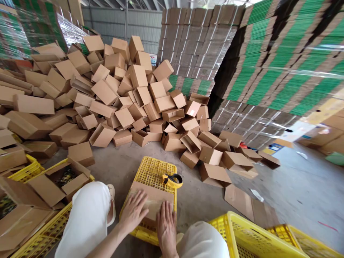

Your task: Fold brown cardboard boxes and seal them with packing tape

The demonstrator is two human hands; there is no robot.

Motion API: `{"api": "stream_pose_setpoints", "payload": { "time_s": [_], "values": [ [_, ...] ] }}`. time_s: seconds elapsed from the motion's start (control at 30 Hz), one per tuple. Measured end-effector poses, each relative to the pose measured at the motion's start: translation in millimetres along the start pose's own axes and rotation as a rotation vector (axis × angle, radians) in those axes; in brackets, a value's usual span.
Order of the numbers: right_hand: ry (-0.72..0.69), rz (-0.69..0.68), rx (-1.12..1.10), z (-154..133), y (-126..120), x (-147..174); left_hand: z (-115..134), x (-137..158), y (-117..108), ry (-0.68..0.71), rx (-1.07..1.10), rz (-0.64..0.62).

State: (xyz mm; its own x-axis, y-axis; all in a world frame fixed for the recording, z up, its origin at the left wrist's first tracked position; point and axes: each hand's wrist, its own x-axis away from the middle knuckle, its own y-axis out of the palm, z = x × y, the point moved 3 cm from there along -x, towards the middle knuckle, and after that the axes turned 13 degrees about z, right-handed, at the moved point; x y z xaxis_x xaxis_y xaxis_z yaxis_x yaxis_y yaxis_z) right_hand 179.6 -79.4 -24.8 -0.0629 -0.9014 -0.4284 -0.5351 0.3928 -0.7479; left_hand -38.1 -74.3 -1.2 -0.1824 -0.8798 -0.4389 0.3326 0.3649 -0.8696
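A closed cardboard box [154, 195] lies on a yellow plastic crate [154, 166] between my knees. A shiny strip, like clear tape, runs along its top. My left hand [134, 210] rests flat on the box's left part with the fingers spread. On the near right part lies my right hand [166, 225], palm down, fingers stretched out and held fairly close together. Neither hand grips anything. A yellow and black tape dispenser [172, 180] sits on the crate just beyond the box, near its right edge.
A large heap of cardboard boxes [123, 118] covers the floor ahead. Open cartons [48, 190] with patterned contents stand in a yellow crate at left. Another yellow crate [231, 229] is at right. Tall stacks of flattened cardboard [258, 64] rise behind, and a flat cardboard piece [248, 204] lies at right.
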Motion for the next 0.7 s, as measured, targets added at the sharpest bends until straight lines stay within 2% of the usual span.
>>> {"api": "stream_pose_setpoints", "payload": {
  "time_s": [0.1, 0.3, 0.4, 0.53, 0.7],
  "values": [
    [-0.021, 0.015, 0.059, -8, 8, 0, -20, 1, 2, -0.08, -0.093, 0.052],
    [-0.076, -0.067, 0.172, -48, 35, 0, -11, 1, 16, -0.116, -0.175, 0.095],
    [-0.117, -0.125, 0.194, -61, 35, -8, -13, -1, 15, -0.111, -0.155, 0.081],
    [-0.086, -0.155, 0.187, -46, 14, -32, -19, -1, 9, -0.109, -0.115, 0.097],
    [0.065, -0.021, 0.281, -21, -4, -54, -15, 1, 12, -0.085, -0.108, 0.12]
  ]
}}
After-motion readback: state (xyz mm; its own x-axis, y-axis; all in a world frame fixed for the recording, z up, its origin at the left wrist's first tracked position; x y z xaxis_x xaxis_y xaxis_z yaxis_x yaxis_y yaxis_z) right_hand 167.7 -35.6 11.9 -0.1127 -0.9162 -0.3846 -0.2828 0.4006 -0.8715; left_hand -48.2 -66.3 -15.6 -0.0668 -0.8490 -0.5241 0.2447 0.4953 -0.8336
